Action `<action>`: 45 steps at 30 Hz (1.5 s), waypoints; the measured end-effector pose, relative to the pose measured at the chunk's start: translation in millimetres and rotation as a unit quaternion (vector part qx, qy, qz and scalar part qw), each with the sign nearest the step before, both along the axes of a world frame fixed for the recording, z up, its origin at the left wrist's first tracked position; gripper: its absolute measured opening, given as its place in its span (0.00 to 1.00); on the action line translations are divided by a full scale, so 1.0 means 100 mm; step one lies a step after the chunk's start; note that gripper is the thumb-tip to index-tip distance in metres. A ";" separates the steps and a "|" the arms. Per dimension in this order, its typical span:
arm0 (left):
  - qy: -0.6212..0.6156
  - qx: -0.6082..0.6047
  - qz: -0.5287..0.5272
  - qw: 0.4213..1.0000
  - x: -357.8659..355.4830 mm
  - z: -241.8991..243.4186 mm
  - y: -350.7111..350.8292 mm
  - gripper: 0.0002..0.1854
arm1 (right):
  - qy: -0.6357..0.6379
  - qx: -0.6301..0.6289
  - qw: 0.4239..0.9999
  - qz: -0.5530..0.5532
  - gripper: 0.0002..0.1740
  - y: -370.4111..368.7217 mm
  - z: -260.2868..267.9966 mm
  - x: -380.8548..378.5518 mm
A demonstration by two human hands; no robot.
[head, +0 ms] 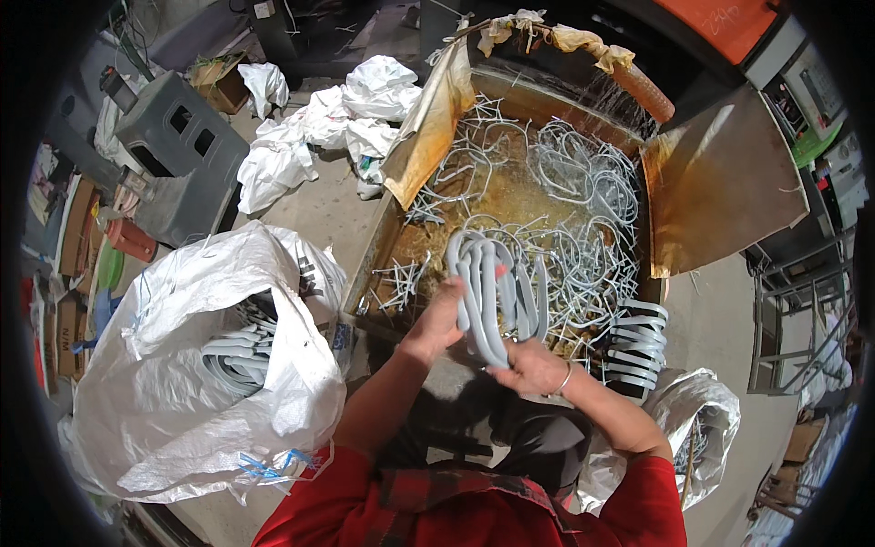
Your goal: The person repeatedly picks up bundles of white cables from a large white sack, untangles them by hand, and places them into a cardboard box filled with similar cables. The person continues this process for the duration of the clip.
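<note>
Both my hands hold a bundle of curved grey plastic pieces (487, 294) over the near edge of a metal trough. My left hand (441, 318) grips the bundle's left side. Around its lower right end is my right hand (533, 369), with a bracelet on the wrist. Beyond the bundle, shallow water and many loose grey curved pieces and thin sprues (588, 253) lie in the trough (372, 263). A row of similar curved pieces (636, 349) is stacked at the trough's near right corner.
At the left stands an open white woven sack (171, 403) with grey curved pieces (239, 355) inside. Another sack (714, 410) is at the lower right. White bags (379, 89) and a grey plastic step (184, 130) lie beyond. Water falls near an orange pipe (646, 92).
</note>
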State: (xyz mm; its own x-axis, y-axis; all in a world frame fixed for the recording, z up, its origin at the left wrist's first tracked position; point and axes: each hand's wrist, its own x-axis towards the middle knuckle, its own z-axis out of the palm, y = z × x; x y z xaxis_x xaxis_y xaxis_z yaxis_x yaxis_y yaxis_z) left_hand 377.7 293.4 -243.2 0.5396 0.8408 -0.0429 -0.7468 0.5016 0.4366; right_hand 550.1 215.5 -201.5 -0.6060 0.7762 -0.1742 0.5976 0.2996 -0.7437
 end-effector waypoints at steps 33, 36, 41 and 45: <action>0.107 0.081 0.014 0.991 -0.26 1.08 -0.78 0.28 | 0.300 0.034 0.833 -0.463 0.05 -0.31 0.86 0.31; 0.350 0.226 0.134 0.899 -0.34 1.58 -0.98 0.31 | 0.337 0.177 0.845 -0.375 0.12 -0.46 1.21 0.13; 0.497 0.390 0.344 0.695 -0.96 2.52 -1.26 0.16 | 0.469 0.307 0.802 -0.208 0.21 -0.41 1.80 -0.52; 0.528 0.521 0.553 0.380 -1.72 3.21 -1.31 0.12 | 0.480 0.158 0.863 0.002 0.67 -0.08 2.18 -1.03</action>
